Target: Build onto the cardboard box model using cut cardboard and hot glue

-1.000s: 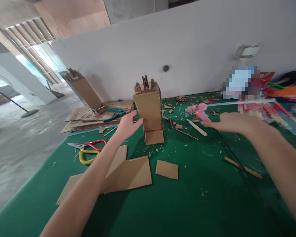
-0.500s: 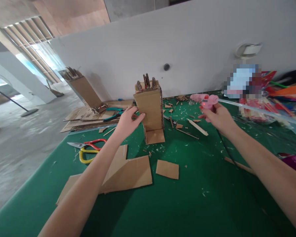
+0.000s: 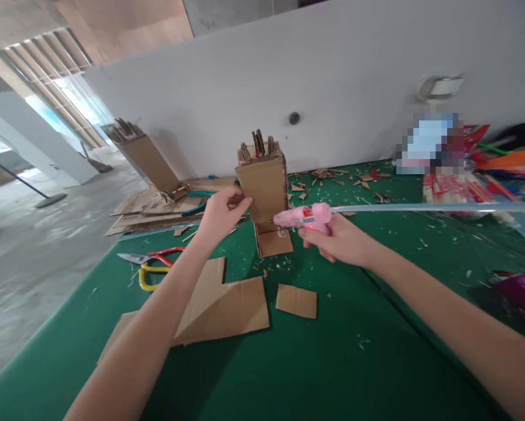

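A cardboard box structure [image 3: 266, 188] stands upright in the middle of the table, with several layered cardboard strips poking out of its top and a small ledge [image 3: 275, 242] at its foot. My left hand [image 3: 228, 211] holds the structure by its left edge, thumb against the front face. Wrapped in my right hand [image 3: 338, 238] is a pink hot glue gun [image 3: 304, 216], a long clear glue stick [image 3: 420, 207] running out of its back. The gun's nozzle is at the lower right of the front face, just above the ledge. Some clear glue shows near the tip.
Scissors [image 3: 151, 266] with red and yellow handles lie left, beside a large cut cardboard piece [image 3: 227, 313] and a small rectangle [image 3: 296, 301]. Teal-handled pliers [image 3: 196, 204] rest by stacked cardboard [image 3: 133, 202]. A similar structure [image 3: 151, 164] leans behind. Scraps [image 3: 321, 174] lie along the wall.
My right hand has brought the glue gun left and down, from the right side of the table to the foot of the structure. My left hand has stayed on the structure.
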`<action>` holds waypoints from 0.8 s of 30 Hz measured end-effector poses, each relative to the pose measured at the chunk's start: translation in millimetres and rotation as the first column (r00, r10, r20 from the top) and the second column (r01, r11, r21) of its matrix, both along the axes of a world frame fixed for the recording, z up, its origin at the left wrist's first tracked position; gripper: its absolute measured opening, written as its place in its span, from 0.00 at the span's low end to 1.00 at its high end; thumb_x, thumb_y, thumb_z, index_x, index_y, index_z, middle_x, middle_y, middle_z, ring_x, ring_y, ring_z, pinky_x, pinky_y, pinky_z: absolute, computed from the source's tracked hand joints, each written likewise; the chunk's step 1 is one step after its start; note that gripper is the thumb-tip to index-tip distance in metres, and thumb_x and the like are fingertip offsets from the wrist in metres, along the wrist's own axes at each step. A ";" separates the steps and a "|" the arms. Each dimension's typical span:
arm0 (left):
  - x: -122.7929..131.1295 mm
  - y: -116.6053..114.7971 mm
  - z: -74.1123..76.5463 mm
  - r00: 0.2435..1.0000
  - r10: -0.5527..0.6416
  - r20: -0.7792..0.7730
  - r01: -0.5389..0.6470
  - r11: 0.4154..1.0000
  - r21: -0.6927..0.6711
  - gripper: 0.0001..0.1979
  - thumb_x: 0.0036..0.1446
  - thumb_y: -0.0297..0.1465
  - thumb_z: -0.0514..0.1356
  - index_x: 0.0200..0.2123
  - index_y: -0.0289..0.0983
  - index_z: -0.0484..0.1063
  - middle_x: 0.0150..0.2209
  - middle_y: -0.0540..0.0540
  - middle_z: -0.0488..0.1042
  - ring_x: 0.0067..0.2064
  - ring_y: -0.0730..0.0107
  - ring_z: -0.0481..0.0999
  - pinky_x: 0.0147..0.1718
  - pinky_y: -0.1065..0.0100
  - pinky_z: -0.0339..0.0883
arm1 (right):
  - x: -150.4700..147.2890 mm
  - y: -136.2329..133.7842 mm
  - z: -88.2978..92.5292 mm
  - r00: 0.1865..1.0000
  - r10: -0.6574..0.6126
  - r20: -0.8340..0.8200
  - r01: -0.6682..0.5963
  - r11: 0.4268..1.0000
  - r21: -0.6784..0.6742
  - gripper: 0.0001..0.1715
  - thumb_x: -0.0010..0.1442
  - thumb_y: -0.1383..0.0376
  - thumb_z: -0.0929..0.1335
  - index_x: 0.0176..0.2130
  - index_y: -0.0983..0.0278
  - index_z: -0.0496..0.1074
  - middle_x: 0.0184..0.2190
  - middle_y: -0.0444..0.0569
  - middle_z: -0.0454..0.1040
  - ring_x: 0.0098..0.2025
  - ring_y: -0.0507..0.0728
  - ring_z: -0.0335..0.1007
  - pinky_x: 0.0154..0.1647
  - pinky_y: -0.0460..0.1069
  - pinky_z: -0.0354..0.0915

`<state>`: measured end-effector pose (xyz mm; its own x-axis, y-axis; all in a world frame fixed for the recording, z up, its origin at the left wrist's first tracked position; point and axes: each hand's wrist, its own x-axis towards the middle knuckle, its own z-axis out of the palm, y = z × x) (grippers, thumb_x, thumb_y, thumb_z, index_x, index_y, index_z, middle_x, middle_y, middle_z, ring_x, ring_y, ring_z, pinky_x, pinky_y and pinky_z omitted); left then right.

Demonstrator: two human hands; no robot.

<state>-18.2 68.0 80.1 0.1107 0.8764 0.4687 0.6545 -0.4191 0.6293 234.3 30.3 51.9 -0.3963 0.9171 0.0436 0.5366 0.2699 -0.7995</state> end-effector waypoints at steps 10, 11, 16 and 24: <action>-2.9 2.0 -0.5 0.994 0.048 -0.100 -0.046 0.999 0.020 0.11 0.54 0.36 0.57 0.31 0.34 0.74 0.30 0.46 0.76 0.32 0.67 0.73 0.32 0.67 0.64 | -37.1 5.2 -23.6 0.999 0.040 0.001 -0.039 0.968 0.248 0.20 0.63 0.56 0.60 0.47 0.61 0.73 0.30 0.49 0.77 0.30 0.58 0.72 0.33 0.52 0.67; -2.7 1.9 -0.4 0.993 0.052 -0.102 -0.050 0.998 0.022 0.11 0.54 0.36 0.57 0.30 0.34 0.74 0.30 0.46 0.76 0.32 0.67 0.72 0.32 0.67 0.64 | -38.1 5.8 -26.3 0.999 0.033 -0.005 -0.030 0.967 0.251 0.20 0.63 0.56 0.60 0.48 0.61 0.73 0.31 0.49 0.77 0.32 0.58 0.72 0.34 0.52 0.68; -2.1 2.5 -0.5 0.995 0.051 -0.090 -0.051 0.999 0.008 0.10 0.54 0.36 0.57 0.29 0.35 0.73 0.30 0.45 0.76 0.32 0.66 0.73 0.31 0.68 0.64 | -41.8 8.2 -35.6 0.997 0.054 -0.063 -0.036 0.964 0.263 0.23 0.63 0.57 0.60 0.53 0.62 0.69 0.45 0.51 0.76 0.44 0.60 0.72 0.45 0.55 0.67; -2.9 4.0 -2.4 0.997 0.046 -0.056 -0.046 0.999 -0.006 0.10 0.54 0.37 0.58 0.28 0.35 0.72 0.27 0.46 0.75 0.30 0.66 0.74 0.30 0.67 0.67 | -43.1 9.3 -39.6 0.995 0.082 -0.050 -0.067 0.964 0.256 0.23 0.64 0.55 0.59 0.54 0.59 0.68 0.44 0.51 0.76 0.47 0.62 0.71 0.44 0.55 0.66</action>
<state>-21.1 72.0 77.7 0.0958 0.8845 0.4566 0.7071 -0.3834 0.5942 191.3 39.7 12.3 -0.4527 0.8407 0.2970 0.4604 0.5057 -0.7296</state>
